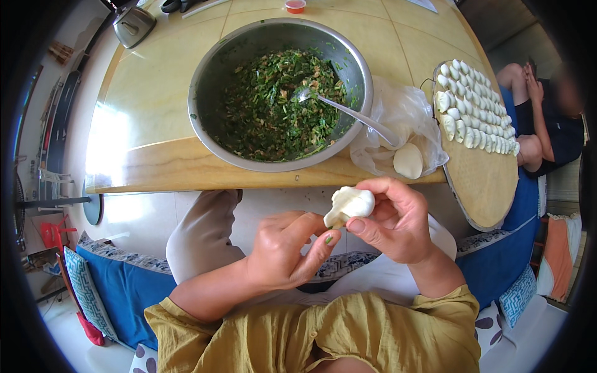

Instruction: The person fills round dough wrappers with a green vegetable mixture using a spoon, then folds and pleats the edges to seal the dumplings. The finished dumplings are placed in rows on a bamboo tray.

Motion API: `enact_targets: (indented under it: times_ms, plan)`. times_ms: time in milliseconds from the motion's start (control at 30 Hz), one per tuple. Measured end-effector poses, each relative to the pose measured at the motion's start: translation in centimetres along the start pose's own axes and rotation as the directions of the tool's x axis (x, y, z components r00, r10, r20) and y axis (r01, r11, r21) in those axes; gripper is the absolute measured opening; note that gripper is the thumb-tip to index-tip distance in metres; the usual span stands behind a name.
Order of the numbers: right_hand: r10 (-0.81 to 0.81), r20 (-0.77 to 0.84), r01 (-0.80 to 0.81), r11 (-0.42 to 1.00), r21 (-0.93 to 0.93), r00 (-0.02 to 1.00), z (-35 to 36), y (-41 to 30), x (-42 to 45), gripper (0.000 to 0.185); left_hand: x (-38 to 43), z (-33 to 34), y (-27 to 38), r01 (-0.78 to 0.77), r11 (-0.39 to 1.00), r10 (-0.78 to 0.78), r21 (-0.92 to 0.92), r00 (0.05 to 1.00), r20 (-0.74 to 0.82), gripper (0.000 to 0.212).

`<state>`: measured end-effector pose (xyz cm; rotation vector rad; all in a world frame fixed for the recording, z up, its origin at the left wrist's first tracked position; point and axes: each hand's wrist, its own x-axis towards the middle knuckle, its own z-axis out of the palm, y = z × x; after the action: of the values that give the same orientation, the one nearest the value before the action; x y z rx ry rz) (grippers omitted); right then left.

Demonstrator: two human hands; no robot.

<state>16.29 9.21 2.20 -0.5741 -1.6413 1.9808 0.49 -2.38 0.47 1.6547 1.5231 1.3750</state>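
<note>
Between the thumb and fingers of my right hand [396, 228] is a partly folded dumpling [353, 204], its white wrapper pinched into an uneven edge on the left. My left hand [289, 247] is close beside it. The left index fingertip meets or sits just behind the dumpling's lower left edge; which of these I cannot tell. The left thumb stands apart, with a green scrap of filling on it. Beyond my hands, a large steel bowl [196, 112] holds chopped green filling [280, 102]. A metal spoon [359, 115] rests in the filling, its handle over the rim.
Round wrappers [408, 161] lie in and by a clear plastic bag [396, 107] at the table edge [154, 168]. To the right, an oval board [485, 186] carries rows of dumplings [473, 109]. A seated person [543, 116] is beyond it. A kettle [134, 25] stands far left.
</note>
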Motion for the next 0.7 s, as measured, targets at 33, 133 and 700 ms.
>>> enact_targets:
  times_ms: [33, 133, 700]
  plan:
    - [-0.004, 0.009, 0.004, 1.0, -0.022, 1.0, 0.1, 0.0, 0.0, 0.035, 0.0, 0.3, -0.1, -0.003, 1.0, 0.003, 0.02, 1.0, -0.016, 0.007]
    - [-0.01, 0.015, 0.01, 1.0, 0.018, 1.0, 0.1, 0.1, 0.0, 0.036, 0.2, 1.2, -0.1, -0.023, 0.998, 0.025, 0.054, 0.998, -0.053, 0.009]
    - [0.058, 0.063, -0.042, 0.972, -0.231, 0.996, -3.5, 0.6, -1.4, 0.034, 2.5, 3.1, -0.1, 0.159, 0.987, -0.159, 0.005, 0.987, -0.01, 0.026]
